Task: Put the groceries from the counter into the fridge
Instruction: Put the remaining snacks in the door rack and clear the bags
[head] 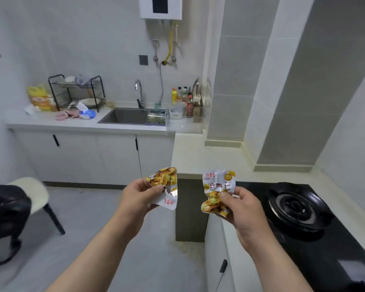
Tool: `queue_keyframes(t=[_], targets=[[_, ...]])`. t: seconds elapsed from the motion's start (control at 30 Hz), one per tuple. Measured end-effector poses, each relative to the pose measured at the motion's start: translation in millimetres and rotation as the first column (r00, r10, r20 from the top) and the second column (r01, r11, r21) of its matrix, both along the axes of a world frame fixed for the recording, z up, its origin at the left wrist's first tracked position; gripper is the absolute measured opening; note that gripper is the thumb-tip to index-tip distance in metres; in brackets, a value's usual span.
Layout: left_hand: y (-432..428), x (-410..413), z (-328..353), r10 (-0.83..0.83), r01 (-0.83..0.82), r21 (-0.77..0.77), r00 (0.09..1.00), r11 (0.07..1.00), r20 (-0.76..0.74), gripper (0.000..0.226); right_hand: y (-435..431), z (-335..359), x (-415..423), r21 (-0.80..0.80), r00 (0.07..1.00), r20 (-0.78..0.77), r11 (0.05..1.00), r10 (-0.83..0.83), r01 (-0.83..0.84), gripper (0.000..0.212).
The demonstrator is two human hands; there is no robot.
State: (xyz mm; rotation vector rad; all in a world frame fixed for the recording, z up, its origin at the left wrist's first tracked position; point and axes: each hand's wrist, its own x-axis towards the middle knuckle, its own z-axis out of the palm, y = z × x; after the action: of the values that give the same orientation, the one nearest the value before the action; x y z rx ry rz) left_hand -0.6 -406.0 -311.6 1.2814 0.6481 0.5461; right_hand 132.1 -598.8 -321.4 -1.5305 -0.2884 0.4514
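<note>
My left hand (pixel 138 199) pinches a small white and yellow snack packet (pixel 167 182), held upside down in front of me. My right hand (pixel 239 209) pinches a second snack packet of the same kind (pixel 217 189), upright with red print at its top. Both packets hang in the air beside the corner of the pale counter (pixel 198 161). More groceries lie on the far counter by the sink: a yellow bag (pixel 39 98), pink packets (pixel 64 115) and a blue and white item (pixel 88 114). No fridge is in view.
A black gas hob (pixel 297 209) is set in the counter at my right. The sink (pixel 126 115) holds a bag of greens (pixel 156 118). A dish rack (pixel 78 92) and bottles (pixel 184 98) stand at the back. A black chair (pixel 11 209) stands at the left.
</note>
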Motion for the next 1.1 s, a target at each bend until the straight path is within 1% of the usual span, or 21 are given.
queue_keyframes(t=[0.1, 0.3, 0.47, 0.7, 0.8, 0.87, 1.0, 1.03, 1.1], targets=[[2.4, -35.9, 3.6, 0.085, -0.086, 0.071, 0.996, 0.994, 0.008, 0.010, 10.4, 5.5, -19.9, 0.008, 0.997, 0.019, 0.997, 0.075, -0.075, 0.012], [3.3, -107.9, 13.9, 0.229, -0.232, 0.122, 0.973, 0.965, 0.039, 0.020, 38.3, 16.9, -65.2, 0.059, 0.974, 0.055, 0.973, 0.219, -0.222, 0.014], [12.8, -162.2, 24.8, 0.357, -0.366, 0.159, 0.931, 0.917, 0.078, 0.027, 71.4, 28.5, -101.0, 0.081, 0.932, 0.074, 0.929, 0.354, -0.360, 0.017], [36.2, -233.3, 33.6, 0.514, -0.523, 0.179, 0.852, 0.833, 0.095, 0.029, 128.7, 41.7, -151.3, 0.092, 0.837, 0.084, 0.832, 0.541, -0.547, 0.017], [49.6, -261.2, 37.6, 0.592, -0.604, 0.176, 0.797, 0.778, 0.117, 0.031, 157.1, 47.3, -174.4, 0.099, 0.788, 0.098, 0.782, 0.607, -0.615, 0.014], [59.5, -280.3, 40.2, 0.639, -0.652, 0.182, 0.758, 0.736, 0.131, 0.038, 177.4, 50.8, -191.2, 0.097, 0.762, 0.105, 0.756, 0.639, -0.647, 0.014], [81.5, -319.8, 47.9, 0.671, -0.692, 0.201, 0.721, 0.693, 0.173, 0.055, 219.7, 58.2, -226.6, 0.075, 0.704, 0.117, 0.701, 0.700, -0.709, 0.015], [87.7, -329.2, 50.2, 0.669, -0.695, 0.203, 0.719, 0.690, 0.186, 0.056, 230.3, 60.6, -235.5, 0.069, 0.691, 0.121, 0.688, 0.713, -0.722, 0.015], [103.4, -349.0, 53.1, 0.679, -0.707, 0.214, 0.707, 0.674, 0.197, 0.051, 251.6, 67.1, -253.6, 0.059, 0.667, 0.131, 0.666, 0.734, -0.744, 0.014]])
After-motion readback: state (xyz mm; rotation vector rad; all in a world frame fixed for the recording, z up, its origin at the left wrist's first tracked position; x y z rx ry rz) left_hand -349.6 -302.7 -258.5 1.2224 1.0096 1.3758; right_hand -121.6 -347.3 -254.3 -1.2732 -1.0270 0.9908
